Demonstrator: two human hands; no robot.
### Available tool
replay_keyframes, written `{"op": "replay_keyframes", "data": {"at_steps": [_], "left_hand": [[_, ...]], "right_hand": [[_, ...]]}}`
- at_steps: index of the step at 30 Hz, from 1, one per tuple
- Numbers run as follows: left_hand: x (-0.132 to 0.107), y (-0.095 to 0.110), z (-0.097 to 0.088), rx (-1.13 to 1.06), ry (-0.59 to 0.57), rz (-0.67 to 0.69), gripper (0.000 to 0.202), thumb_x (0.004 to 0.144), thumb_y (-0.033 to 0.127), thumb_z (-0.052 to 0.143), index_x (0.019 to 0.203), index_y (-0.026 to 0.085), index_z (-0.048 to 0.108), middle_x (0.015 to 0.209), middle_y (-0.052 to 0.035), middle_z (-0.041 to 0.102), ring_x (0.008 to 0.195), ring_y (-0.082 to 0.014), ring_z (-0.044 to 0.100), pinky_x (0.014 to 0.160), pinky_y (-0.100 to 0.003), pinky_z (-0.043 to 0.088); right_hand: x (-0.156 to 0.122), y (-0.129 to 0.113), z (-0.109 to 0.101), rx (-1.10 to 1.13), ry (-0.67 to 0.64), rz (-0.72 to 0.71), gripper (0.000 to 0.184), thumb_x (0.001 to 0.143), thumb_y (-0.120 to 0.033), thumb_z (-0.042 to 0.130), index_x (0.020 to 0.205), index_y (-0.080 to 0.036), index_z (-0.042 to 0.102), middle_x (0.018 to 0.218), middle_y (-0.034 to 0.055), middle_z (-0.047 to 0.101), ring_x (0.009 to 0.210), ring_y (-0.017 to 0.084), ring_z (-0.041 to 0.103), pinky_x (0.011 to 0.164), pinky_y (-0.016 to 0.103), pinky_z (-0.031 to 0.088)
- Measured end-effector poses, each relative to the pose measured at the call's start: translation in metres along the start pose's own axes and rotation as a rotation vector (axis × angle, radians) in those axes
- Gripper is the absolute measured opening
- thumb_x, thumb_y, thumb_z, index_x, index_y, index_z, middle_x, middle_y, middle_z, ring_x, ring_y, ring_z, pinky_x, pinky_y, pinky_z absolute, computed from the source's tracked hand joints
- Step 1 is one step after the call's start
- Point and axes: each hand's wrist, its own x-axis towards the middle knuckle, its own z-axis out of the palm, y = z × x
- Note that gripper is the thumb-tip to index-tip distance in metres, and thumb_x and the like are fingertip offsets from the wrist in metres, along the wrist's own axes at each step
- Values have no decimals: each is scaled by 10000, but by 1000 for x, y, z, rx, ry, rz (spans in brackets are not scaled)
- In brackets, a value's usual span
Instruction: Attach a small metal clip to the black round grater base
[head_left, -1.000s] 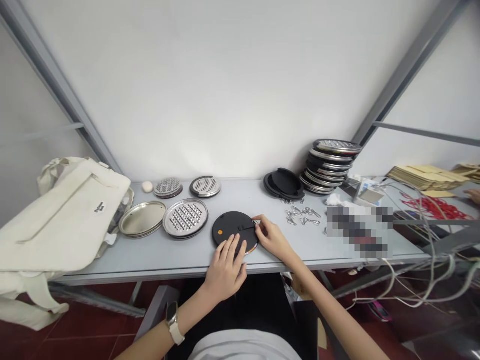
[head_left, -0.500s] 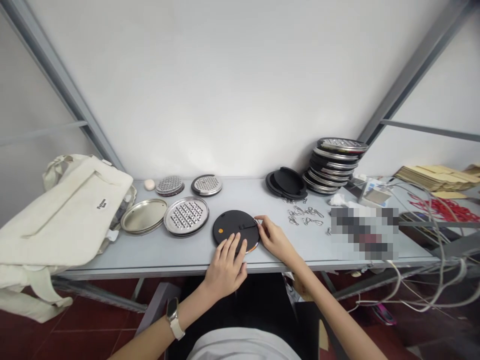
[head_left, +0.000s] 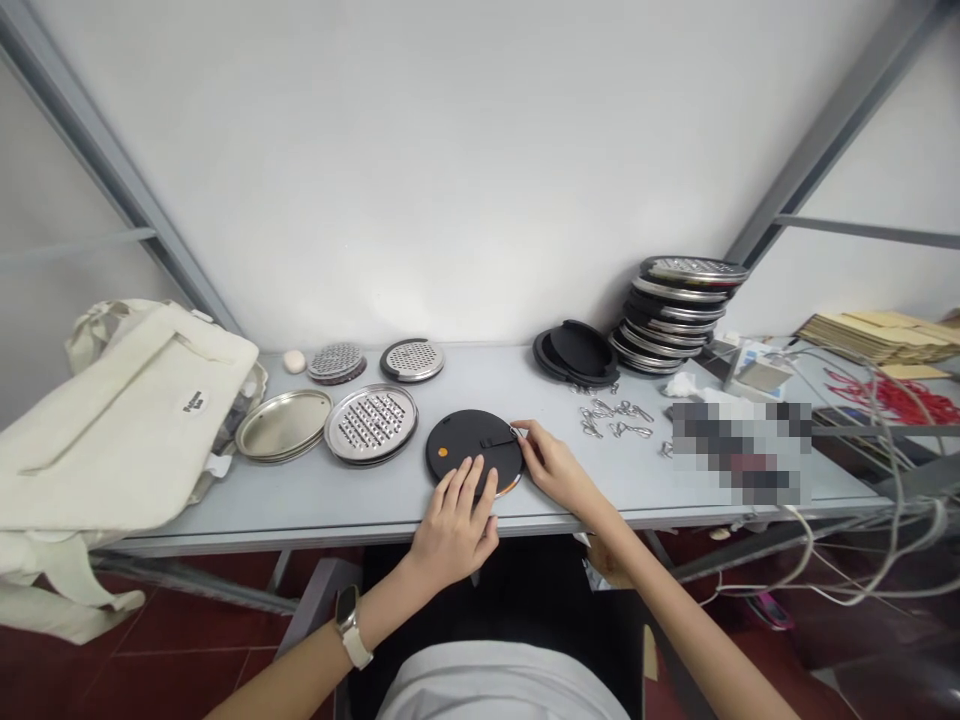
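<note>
A round black disc [head_left: 457, 436] with an orange dot lies in front of me on the table, a coloured strip showing at its lower right edge. My left hand [head_left: 454, 520] rests on its near part, fingers stretched out flat. At the disc's right rim, my right hand [head_left: 553, 465] pinches a small metal wire clip [head_left: 515, 430] between thumb and fingertips. A narrow slot runs across the disc toward that clip. Several loose wire clips [head_left: 619, 411] are scattered to the right of my right hand.
Left of the disc lie a round grater plate [head_left: 371, 422], plain metal discs [head_left: 285, 425] and a cream bag [head_left: 127, 430]. Behind stand smaller graters [head_left: 412, 359], black round holders [head_left: 576, 352] and a tall grater stack [head_left: 675, 315]. Cables [head_left: 892, 500] hang at the right.
The view has shifted slightly. Both hands keep nearly the same places on the black disc, the right one still pinching the wire clip at its rim.
</note>
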Motion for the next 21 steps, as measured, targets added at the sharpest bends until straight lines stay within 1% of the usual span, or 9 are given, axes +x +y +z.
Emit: {"op": "replay_keyframes", "data": {"at_steps": [7, 13, 21], "left_hand": [[-1, -1, 0, -4, -13, 12, 563, 890, 287, 455, 1417, 102, 379, 1455, -173, 380, 1350, -300, 355, 1073, -428, 317], [0, -1, -1, -6, -3, 8, 558, 889, 289, 462, 1410, 100, 390, 1455, -176, 379, 1351, -302, 352, 1071, -428, 316], [-2, -2, 0, -19, 27, 28, 512, 891, 270, 458, 1378, 113, 440, 1420, -159, 437, 1290, -281, 433, 1034, -402, 351]], "right_hand": [[-1, 2, -1, 0, -5, 12, 323, 978, -277, 340, 1242, -163, 488, 705, 9, 563, 644, 177, 568, 661, 286, 457], [0, 2, -3, 38, -21, 22, 345, 979, -293, 347, 1261, -155, 490, 682, -12, 527, 605, 160, 533, 634, 268, 436], [0, 2, -5, 77, -10, 22, 302, 969, -298, 370, 1195, -173, 527, 634, -44, 478, 575, 144, 503, 604, 249, 411]]}}
